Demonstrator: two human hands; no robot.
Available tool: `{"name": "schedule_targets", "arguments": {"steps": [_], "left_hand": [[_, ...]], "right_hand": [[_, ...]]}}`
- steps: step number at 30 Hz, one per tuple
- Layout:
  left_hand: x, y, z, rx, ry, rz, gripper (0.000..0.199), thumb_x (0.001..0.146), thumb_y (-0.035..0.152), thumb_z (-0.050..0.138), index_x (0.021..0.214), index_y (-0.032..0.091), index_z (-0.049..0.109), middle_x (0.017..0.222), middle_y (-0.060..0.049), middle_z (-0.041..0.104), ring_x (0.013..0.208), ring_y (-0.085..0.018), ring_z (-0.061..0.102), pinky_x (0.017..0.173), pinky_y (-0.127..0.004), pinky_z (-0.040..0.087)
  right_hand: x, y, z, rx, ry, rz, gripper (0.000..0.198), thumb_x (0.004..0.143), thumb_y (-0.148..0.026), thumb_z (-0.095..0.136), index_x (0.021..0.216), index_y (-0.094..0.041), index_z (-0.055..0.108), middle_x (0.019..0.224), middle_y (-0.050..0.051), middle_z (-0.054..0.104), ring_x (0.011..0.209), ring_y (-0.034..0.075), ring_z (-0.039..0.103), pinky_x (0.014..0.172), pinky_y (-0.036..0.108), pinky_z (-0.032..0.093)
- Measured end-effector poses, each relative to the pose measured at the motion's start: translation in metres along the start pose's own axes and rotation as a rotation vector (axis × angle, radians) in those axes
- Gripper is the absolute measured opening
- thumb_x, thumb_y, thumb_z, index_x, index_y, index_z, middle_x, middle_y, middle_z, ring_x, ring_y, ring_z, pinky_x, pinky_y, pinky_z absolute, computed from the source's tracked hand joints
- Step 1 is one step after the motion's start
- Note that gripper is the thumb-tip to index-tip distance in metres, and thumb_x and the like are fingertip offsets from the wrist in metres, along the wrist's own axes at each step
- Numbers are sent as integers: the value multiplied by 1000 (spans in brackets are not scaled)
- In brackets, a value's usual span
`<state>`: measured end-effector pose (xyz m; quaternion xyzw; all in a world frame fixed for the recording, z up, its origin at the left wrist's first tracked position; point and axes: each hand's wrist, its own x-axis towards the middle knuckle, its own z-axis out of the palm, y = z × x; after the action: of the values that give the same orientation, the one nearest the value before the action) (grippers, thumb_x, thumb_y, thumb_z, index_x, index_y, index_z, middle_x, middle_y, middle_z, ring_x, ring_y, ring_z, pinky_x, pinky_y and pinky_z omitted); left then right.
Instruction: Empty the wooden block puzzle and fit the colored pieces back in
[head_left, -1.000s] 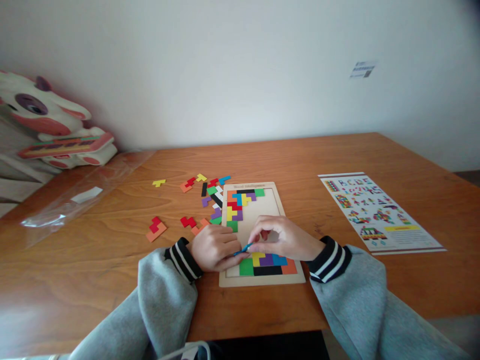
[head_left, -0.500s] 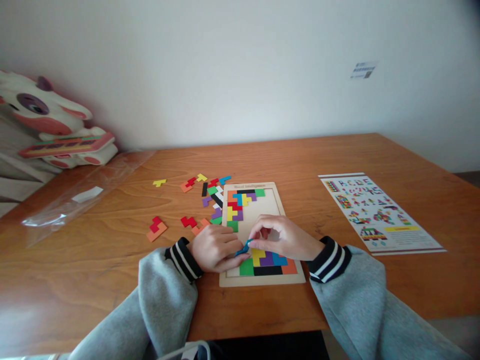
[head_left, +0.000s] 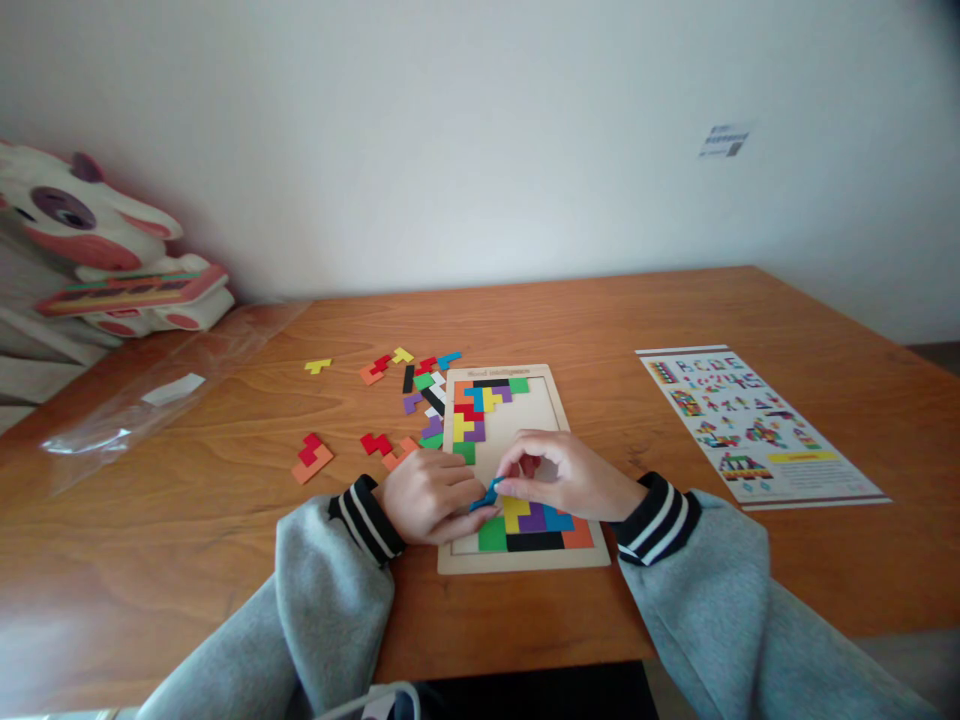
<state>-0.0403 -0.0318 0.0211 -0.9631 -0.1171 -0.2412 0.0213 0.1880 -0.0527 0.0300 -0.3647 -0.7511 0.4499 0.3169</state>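
Over the wooden puzzle board [head_left: 525, 562], my two hands meet at one blue puzzle piece [head_left: 491, 492]. My left hand [head_left: 433, 497] pinches its left end, partly covering the board's left rim. My right hand [head_left: 559, 473] grips the other end between thumb and fingertips. The piece is tilted, and its full shape is hidden by my fingers. Coloured pieces lie in the board's upper left and along its lower part, among them a green square [head_left: 493, 535] and a black bar [head_left: 535, 541]. Bare board shows at the upper right.
Loose pieces lie left of the board, including a red piece [head_left: 376, 443] and a yellow piece [head_left: 318, 366]. A printed pattern sheet [head_left: 757, 425] lies at the right. A clear plastic bag [head_left: 105, 430] and a toy cow with a keyboard [head_left: 135, 250] are at the left.
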Motion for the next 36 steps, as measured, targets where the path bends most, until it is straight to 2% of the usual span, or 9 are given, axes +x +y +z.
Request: {"name": "schedule_targets", "arguments": {"steps": [14, 36], "left_hand": [[-1, -1, 1, -18, 2, -3, 31, 97, 28, 48, 68, 19, 53, 58, 1, 52, 54, -15, 47, 49, -32, 31], [-1, -1, 1, -18, 5, 3, 30, 97, 27, 49, 68, 18, 54, 57, 0, 52, 54, -14, 47, 51, -30, 30]], "right_hand": [[0, -5, -4, 1, 0, 25, 34, 83, -52, 70, 84, -18, 71, 77, 1, 62, 68, 12, 55, 64, 26, 45], [0, 1, -2, -3, -37, 46, 32, 83, -49, 71, 83, -17, 70, 77, 1, 60, 68, 12, 55, 61, 25, 44]]}}
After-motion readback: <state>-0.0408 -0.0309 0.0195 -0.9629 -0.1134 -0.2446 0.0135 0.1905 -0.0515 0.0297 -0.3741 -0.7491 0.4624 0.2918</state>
